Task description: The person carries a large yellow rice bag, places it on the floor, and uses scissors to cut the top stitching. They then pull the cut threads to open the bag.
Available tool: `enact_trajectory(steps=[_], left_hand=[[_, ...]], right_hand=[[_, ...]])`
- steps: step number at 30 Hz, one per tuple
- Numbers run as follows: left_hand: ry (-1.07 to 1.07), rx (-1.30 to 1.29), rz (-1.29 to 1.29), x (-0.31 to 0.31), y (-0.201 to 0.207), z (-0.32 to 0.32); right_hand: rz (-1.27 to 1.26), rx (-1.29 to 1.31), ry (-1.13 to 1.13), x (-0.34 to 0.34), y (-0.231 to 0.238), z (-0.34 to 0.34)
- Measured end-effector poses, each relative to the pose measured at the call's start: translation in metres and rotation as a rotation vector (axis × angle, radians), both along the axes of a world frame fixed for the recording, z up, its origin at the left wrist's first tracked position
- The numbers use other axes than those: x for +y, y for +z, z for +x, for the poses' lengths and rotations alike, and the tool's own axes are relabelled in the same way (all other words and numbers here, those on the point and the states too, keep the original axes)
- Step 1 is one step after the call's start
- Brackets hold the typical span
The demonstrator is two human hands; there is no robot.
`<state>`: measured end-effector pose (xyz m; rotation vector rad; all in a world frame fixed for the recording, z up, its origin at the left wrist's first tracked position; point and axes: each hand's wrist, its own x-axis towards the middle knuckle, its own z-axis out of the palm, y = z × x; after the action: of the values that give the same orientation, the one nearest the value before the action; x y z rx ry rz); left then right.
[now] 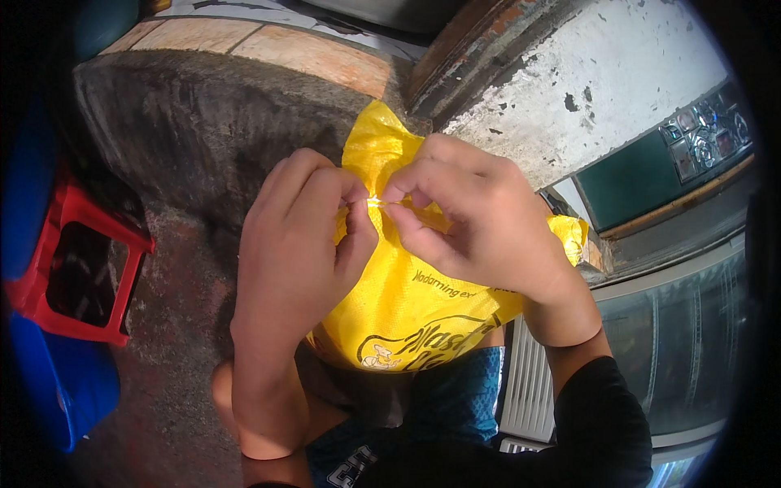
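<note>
1 yellow sack (pixel 390 285), flap (pixel 374 134) fwd, strip (pixel 375 202) crosswise (pinched btwn hands (pixel 297 232))

Passage runs over the floor (pixel 183 309) on the left, between the red stool (pixel 89 328) and the left hand (pixel 285 228); a dark concrete ledge (pixel 211 122) blocks the far side, a peeling white panel (pixel 586 89) the far right

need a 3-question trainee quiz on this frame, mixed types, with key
1. Multiple choice: what colour is the sack? A blue, B yellow, C red.
2. True or false: the red stool is left of the sack in the picture.
3. Short answer: do the left grip and right grip pinch above or below the dark printing?

Key: 1 B; 2 true; 3 above.
</note>
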<state>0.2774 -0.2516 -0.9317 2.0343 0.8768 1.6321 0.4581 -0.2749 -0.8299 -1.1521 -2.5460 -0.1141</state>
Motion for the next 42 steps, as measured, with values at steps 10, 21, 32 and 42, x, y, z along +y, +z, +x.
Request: enact_trajectory(steps=[10,21,32,42], left_hand=[[-0.063,-0.016,-0.012,0.0014,0.0005,-0.0020],[-0.086,-0.029,-0.017,0.0017,-0.0001,-0.0025],[-0.090,-0.064,-0.023,-0.0005,0.0001,-0.0055],[-0.018,-0.029,0.094,-0.0021,0.0035,-0.0033]], right_hand=[[0.135,-0.042,0.007,0.0026,-0.0052,-0.0031],[0.114,-0.084,-0.006,0.0052,-0.0027,-0.0034],[0.035,-0.037,-0.037,0.0036,-0.0019,-0.0031],[0.024,-0.024,-0.046,0.0036,-0.0023,-0.0040]])
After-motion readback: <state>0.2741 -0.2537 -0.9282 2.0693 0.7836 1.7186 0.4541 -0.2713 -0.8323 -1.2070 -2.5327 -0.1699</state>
